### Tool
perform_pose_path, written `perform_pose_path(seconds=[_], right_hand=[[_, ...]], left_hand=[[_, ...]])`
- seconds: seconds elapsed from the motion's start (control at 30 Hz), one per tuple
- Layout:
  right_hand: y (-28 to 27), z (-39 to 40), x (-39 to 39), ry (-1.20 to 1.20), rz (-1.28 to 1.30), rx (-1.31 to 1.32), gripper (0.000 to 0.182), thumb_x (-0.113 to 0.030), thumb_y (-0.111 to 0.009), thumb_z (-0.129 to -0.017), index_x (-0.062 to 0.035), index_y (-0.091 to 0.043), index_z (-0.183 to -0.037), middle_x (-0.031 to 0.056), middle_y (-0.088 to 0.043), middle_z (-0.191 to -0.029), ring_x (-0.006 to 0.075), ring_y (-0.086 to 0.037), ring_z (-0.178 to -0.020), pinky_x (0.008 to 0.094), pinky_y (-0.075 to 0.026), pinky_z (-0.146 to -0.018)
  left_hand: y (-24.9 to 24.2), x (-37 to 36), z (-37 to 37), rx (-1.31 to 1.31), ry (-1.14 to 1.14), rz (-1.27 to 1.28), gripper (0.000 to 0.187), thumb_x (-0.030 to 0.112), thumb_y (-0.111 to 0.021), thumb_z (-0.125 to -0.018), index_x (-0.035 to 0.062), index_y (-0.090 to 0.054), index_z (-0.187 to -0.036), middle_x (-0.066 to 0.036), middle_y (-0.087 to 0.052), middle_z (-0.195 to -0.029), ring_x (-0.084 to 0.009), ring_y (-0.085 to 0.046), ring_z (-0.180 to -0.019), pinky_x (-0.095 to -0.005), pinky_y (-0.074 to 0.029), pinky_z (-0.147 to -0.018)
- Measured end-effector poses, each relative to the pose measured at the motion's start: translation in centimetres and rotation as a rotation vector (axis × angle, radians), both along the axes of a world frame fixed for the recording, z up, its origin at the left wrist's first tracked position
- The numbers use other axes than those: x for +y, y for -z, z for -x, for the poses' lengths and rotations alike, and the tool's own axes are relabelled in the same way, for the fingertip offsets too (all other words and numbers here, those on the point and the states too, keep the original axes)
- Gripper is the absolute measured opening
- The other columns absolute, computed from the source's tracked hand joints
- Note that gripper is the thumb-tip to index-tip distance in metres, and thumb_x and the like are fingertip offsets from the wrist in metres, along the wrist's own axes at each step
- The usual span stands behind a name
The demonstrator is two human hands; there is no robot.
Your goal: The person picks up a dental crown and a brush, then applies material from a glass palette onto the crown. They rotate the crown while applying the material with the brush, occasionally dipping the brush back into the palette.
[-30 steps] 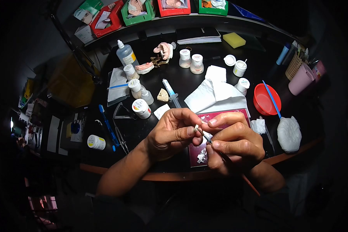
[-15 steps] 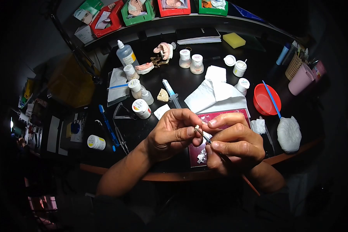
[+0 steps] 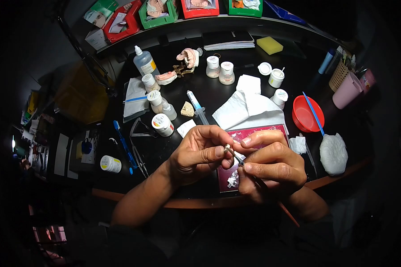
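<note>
Red bowl (image 3: 304,116) with blue stick (image 3: 313,114) across — left hand (image 3: 196,153) pinching tiny crown (image 3: 227,147), right hand (image 3: 267,167) gripping brush (image 3: 254,175).

Dental lab: jaw models (image 3: 189,57), powder jars (image 3: 227,72).

Tiny piece (image 3: 227,147) at fingertips, too small

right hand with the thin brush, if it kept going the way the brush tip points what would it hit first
The right hand aims its thin red-handled brush up-left; its tip already sits at the small pale tooth-like piece pinched by the left hand, though depth is unclear.
</note>
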State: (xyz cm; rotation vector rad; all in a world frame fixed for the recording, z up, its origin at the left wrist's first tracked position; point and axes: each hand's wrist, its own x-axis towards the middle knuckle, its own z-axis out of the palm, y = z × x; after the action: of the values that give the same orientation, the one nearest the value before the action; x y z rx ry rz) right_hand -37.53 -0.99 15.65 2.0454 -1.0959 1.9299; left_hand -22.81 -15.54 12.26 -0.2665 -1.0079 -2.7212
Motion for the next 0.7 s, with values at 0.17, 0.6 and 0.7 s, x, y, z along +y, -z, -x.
perform_pose_path(seconds=[0.17, 0.6, 0.7], right_hand=[[-0.12, 0.13, 0.11, 0.004, -0.011, 0.022, 0.028, 0.011, -0.078, -0.069, -0.0017, -0.071, -0.094, 0.0091, -0.068, -0.087, 0.0307, -0.07, -0.101, 0.0397, -0.061, -0.082], [-0.07, -0.23, 0.11, -0.012, -0.012, -0.068, 0.028, 0.011, -0.074, -0.068, 0.0014, -0.069, -0.094, 0.0112, -0.067, -0.086, 0.0331, -0.071, -0.099, 0.0404, -0.062, -0.082], [-0.02, -0.06, 0.08, -0.017, -0.006, -0.044, 0.029, 0.01, -0.074, -0.067, 0.0012, -0.069, -0.094, 0.0109, -0.067, -0.086, 0.0333, -0.071, -0.099, 0.0403, -0.062, -0.082]], left_hand=[[-0.03, 0.19, 0.12, 0.011, -0.017, 0.001, 0.021, 0.003, -0.068, -0.097, -0.0036, -0.065, -0.116, -0.021, -0.071, -0.116, -0.0148, -0.07, -0.089, -0.0253, -0.058, -0.081], [-0.35, 0.46, 0.18, -0.01, -0.039, -0.021, 0.016, -0.001, -0.066, -0.096, -0.0035, -0.066, -0.112, -0.021, -0.071, -0.111, -0.0173, -0.071, -0.091, -0.026, -0.06, -0.081], [-0.53, 0.44, 0.23, -0.009, -0.026, -0.065, 0.015, -0.003, -0.069, -0.093, -0.0031, -0.066, -0.108, -0.018, -0.071, -0.105, -0.0236, -0.074, -0.097, -0.0272, -0.062, -0.079]])
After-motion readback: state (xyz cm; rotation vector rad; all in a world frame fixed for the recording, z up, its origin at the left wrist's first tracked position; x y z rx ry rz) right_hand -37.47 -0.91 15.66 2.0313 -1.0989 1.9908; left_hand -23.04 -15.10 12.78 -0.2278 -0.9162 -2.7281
